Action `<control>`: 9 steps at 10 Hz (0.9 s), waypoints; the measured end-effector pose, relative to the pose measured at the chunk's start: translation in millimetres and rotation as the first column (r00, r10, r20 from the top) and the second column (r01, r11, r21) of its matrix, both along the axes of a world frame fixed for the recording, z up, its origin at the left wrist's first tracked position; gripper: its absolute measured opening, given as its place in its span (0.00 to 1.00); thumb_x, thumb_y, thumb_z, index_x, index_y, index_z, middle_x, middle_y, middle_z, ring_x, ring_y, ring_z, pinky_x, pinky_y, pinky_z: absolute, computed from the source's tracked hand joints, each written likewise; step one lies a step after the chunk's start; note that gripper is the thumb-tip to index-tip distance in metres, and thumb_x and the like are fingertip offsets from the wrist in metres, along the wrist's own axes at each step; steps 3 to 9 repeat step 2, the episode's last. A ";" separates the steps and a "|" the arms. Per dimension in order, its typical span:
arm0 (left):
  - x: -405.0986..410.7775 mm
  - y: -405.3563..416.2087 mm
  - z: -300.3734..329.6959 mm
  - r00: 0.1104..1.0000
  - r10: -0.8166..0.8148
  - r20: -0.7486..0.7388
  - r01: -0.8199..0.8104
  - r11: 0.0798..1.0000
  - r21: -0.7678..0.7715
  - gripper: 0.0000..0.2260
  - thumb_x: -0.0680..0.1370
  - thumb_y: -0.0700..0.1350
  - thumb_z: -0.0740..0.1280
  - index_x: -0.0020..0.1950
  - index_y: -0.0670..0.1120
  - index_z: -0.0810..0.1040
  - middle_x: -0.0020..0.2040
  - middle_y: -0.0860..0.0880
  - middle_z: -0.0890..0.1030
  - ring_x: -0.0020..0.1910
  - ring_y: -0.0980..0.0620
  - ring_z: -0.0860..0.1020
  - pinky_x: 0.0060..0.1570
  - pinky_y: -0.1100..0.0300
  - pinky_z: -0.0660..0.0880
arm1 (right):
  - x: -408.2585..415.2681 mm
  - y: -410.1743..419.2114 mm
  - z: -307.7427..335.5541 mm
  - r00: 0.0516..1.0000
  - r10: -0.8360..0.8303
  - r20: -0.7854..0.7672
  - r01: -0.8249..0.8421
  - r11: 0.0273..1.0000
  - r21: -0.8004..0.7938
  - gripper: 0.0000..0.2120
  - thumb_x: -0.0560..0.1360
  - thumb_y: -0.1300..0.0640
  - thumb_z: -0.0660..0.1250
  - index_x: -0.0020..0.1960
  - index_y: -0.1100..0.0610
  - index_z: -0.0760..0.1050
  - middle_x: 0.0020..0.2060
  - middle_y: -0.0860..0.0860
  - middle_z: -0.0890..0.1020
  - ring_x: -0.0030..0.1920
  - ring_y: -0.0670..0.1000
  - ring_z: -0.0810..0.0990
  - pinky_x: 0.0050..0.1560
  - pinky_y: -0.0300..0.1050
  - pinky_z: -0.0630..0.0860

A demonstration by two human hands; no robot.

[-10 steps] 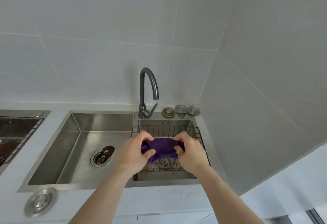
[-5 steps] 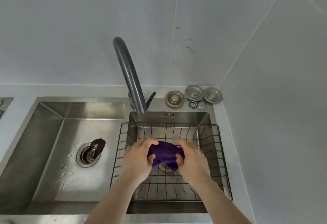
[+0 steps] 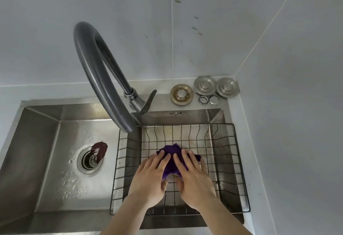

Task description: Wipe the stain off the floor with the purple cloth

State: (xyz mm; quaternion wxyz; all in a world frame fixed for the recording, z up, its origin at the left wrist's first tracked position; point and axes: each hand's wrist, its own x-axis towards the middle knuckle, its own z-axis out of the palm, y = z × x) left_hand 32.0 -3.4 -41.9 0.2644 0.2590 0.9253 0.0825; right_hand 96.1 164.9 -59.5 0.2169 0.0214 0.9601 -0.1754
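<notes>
The purple cloth [image 3: 171, 162] lies bunched in the black wire basket [image 3: 240, 162], which hangs in the right sink basin. My left hand [image 3: 150, 181] covers the cloth's left side and my right hand [image 3: 193, 181] its right side. The fingers of both hands are stretched over the cloth, and the thumbs pinch its near edge from below. Most of the cloth is hidden under my hands. Neither the floor nor the stain is in view.
A dark grey curved faucet [image 3: 96, 79] arches over the divide between the basins, close above the basket's far left corner. The wet left basin [image 3: 46, 160] has a drain [image 3: 89, 160] with a brown scrap [image 3: 100, 149] beside it. Metal stoppers [image 3: 205, 84] lie in the back corner. A tiled wall [image 3: 297, 123] stands on the right.
My head has come closer and looks more steeply down. Both hands have lowered the cloth into the basket, and the fingers have gone from a wringing grip to lying flatter over it.
</notes>
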 end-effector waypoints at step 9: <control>-3.9 -7.2 24.4 0.998 -0.013 -0.056 0.015 1.000 0.019 0.34 0.80 0.57 0.62 0.83 0.57 0.51 0.82 0.55 0.57 0.82 0.53 0.55 0.81 0.55 0.48 | -0.2 5.7 22.1 0.995 -0.103 0.007 0.103 0.995 -0.008 0.31 0.83 0.40 0.56 0.82 0.46 0.54 0.84 0.52 0.54 0.84 0.56 0.51 0.83 0.60 0.52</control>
